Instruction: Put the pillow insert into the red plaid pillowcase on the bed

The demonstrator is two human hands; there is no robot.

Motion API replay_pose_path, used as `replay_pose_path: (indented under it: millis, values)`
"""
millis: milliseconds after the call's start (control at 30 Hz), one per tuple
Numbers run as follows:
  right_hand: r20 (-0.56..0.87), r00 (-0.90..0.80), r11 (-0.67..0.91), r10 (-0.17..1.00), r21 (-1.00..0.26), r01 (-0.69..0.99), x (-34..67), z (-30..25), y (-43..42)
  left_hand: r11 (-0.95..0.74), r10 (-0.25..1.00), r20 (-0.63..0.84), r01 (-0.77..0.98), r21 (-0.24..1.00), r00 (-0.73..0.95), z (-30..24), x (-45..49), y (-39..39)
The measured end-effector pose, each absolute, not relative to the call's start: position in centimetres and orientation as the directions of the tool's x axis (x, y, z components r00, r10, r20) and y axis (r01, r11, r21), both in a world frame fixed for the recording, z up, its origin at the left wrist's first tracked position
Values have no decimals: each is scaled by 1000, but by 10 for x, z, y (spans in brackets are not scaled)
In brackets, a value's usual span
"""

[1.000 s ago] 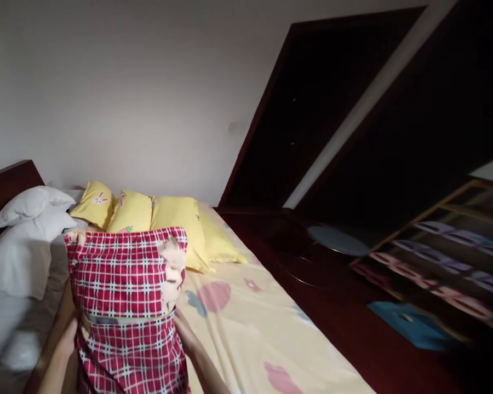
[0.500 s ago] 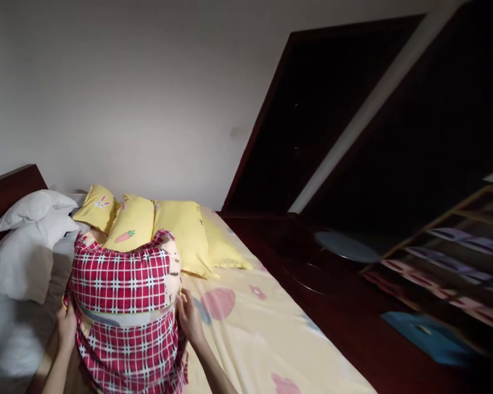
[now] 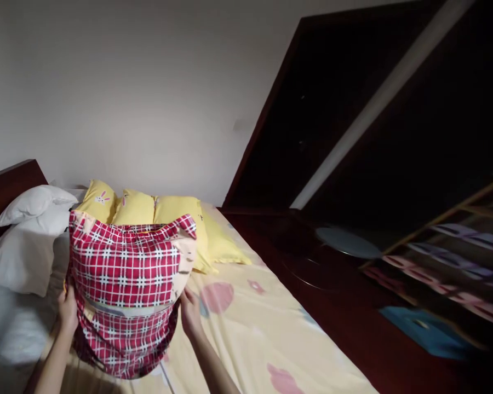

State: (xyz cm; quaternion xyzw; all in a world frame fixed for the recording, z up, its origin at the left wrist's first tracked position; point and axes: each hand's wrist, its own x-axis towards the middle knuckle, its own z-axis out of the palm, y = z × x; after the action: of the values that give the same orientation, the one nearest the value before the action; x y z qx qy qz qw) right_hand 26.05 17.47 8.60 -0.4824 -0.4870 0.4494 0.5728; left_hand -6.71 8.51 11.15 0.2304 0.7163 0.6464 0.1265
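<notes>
A red plaid fabric piece (image 3: 127, 268) stands over the bed (image 3: 246, 323) at eight o'clock in the view, its sides pinched by the fingers of the left hand (image 3: 68, 309) at nine o'clock and the right hand (image 3: 191, 314) at three. With both grips low, the limp top could flop towards the yellow pillows (image 3: 176, 209) at twelve; a loosened pinch could drop one side.

Pillows (image 3: 179, 208) lie on the bed (image 3: 246, 323) behind the cloth (image 3: 127, 273); rack (image 3: 431, 224) stands right
</notes>
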Motion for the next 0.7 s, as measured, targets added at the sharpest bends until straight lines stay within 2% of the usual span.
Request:
replay_pose_path:
  millis: [133, 200, 300, 367, 433, 533, 700]
  values:
    - [94, 137, 105, 986, -992, -72, 265, 80, 164, 85, 560, 98, 175, 981, -823, 93, -69, 73]
    - [141, 147, 143, 979, -990, -1, 282, 81, 163, 65, 589, 93, 162, 985, -803, 89, -80, 61]
    - [227, 132, 208, 965, -967, 145, 300, 83, 165, -12, 603, -19, -33, 999, -798, 77, -92, 55]
    - [214, 111, 196, 970, -968, 158, 298, 81, 166, -28, 608, -114, -164, 986, -786, 63, -93, 58]
    - [166, 98, 153, 981, -980, 126, 289, 75, 164, -1, 605, -168, -211, 977, -779, 44, -90, 62]
    - [105, 95, 97, 990, -992, 86, 276, 63, 158, 61, 601, -202, -208, 976, -773, 18, -88, 63]
    - [26, 13, 26, 1000, -999, 39, 277, 51, 147, 157, 643, -179, -101, 982, -745, 4, -91, 55]
